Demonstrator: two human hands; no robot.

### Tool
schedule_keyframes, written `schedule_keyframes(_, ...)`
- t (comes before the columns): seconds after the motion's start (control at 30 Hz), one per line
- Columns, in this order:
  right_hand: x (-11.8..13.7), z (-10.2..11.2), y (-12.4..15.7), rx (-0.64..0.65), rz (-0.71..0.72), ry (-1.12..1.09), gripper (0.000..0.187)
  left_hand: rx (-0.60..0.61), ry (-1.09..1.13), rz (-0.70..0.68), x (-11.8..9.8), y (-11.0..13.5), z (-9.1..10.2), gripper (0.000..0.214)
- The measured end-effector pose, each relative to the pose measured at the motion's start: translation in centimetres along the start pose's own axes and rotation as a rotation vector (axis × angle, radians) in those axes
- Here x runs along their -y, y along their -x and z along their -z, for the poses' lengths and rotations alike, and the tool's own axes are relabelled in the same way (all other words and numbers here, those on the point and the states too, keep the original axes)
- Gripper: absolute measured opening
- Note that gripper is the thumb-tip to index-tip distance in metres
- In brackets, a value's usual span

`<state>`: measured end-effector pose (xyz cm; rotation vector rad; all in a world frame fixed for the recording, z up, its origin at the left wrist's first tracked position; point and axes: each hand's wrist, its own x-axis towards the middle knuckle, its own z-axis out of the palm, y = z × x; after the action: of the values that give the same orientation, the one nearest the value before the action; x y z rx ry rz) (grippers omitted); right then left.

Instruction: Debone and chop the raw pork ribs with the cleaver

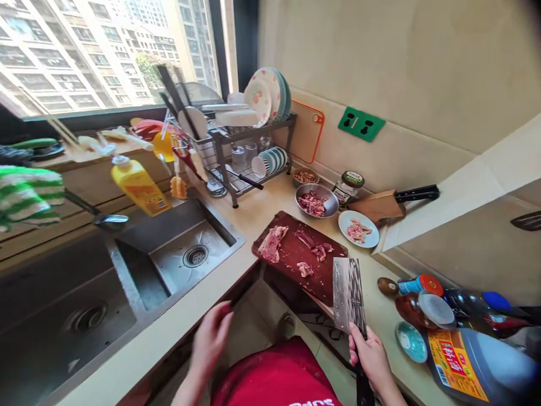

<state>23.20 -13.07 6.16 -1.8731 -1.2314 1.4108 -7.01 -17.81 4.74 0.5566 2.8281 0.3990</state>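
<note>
My right hand (367, 352) is closed around the black handle of a cleaver (349, 293). Its broad, wet-looking blade points up and away, over the right front edge of the brown cutting board (287, 270). On the board lie a large slab of raw meat (273, 243), a strip with cut pieces (315, 245) and a small chunk (305, 269), among scattered bits. My left hand (211, 338), slightly blurred, hovers in front of the counter edge, left of the board. Its fingers are loosely bent, thumb apart, with nothing visible in them.
Behind the board stand a metal bowl of cut meat (316, 201), a plate of pale trimmings (358, 229) and a knife block (380, 204). Bottles and a large jug (477, 361) crowd the right. The double sink (194, 225) is at left, a dish rack (253, 135) behind.
</note>
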Motion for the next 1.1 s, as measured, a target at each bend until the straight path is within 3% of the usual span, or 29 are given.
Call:
schedule_keyframes(0.1,0.2,3.2,-2.0,-0.004,-0.005,0.018,0.044,0.297,0.144,-0.892,-7.2,1.2,-0.9,0.025)
schedule_keyframes(0.13,0.3,4.0,-2.5,0.001,-0.004,0.033,0.044,0.385,0.153,-1.147,-9.5,1.2,-1.4,0.028)
schedule_keyframes(0.17,0.5,4.7,-2.9,0.013,-0.003,0.048,0.045,0.447,0.126,-1.314,-11.7,1.1,-2.1,0.032)
schedule_keyframes(0.23,0.7,5.7,-3.8,0.049,-0.005,0.069,0.046,0.502,0.010,-1.401,-14.9,0.4,-3.7,0.032)
schedule_keyframes(0.37,0.6,6.2,-5.7,0.155,-0.034,0.114,0.042,0.503,-0.006,-1.263,-17.0,-0.7,-6.4,0.021)
schedule_keyframes(0.47,0.9,5.5,-7.4,0.233,0.008,0.167,0.042,0.346,0.233,-0.995,-16.7,-0.2,-7.6,0.015)
schedule_keyframes(0.57,2.6,4.2,-8.8,0.293,0.187,0.273,0.040,0.230,0.385,-0.785,-16.6,0.9,-8.6,0.018)
schedule_keyframes(0.67,5.5,2.6,-9.8,0.309,0.472,0.422,0.032,0.202,0.402,-0.779,-16.3,1.3,-8.7,0.031)
schedule_keyframes(0.8,8.5,0.0,-10.7,0.289,0.755,0.643,0.026,0.169,0.434,-0.763,-14.5,0.6,-7.1,0.027)
schedule_keyframes(0.97,9.2,-2.9,-11.5,0.291,0.740,0.874,0.022,0.239,0.467,-0.665,-10.5,1.1,-6.0,0.011)
schedule_keyframes(1.1,9.2,-3.4,-11.6,0.316,0.697,0.943,0.020,0.295,0.493,-0.595,-8.3,2.7,-6.6,0.014)
